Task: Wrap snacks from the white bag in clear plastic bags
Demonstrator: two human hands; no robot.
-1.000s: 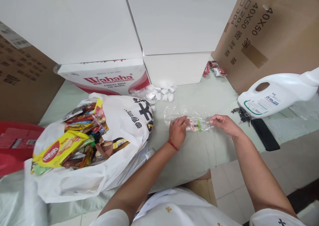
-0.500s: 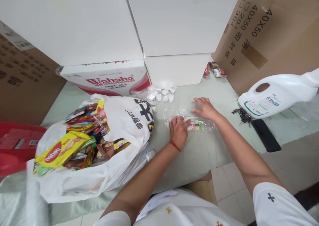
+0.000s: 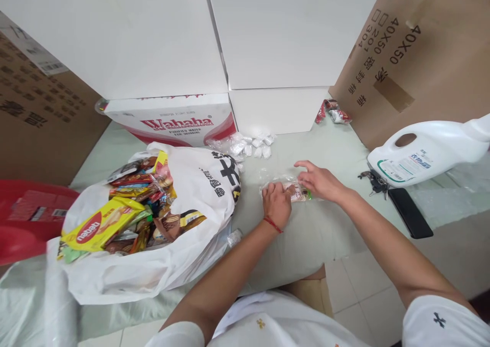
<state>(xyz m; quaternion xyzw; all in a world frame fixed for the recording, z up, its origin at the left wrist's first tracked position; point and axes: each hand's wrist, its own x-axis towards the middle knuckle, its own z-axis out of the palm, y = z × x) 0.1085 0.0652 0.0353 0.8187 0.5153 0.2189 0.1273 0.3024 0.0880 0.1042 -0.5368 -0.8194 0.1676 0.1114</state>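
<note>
Bent and close together, the fingers [image 3: 271, 188] of the left hand [image 3: 277, 206] press on a small snack pack [image 3: 297, 192] in clear film, flat on the pale green cloth [image 3: 321, 234]. Right of them, the right hand [image 3: 323, 181] has its index finger out and apart from the others, which curl at the pack's green end; whether they touch it, I cannot tell. White-wrapped pieces [image 3: 257, 145] lie beyond the left fingers, a snack-filled bag [image 3: 191, 178] to their left.
</note>
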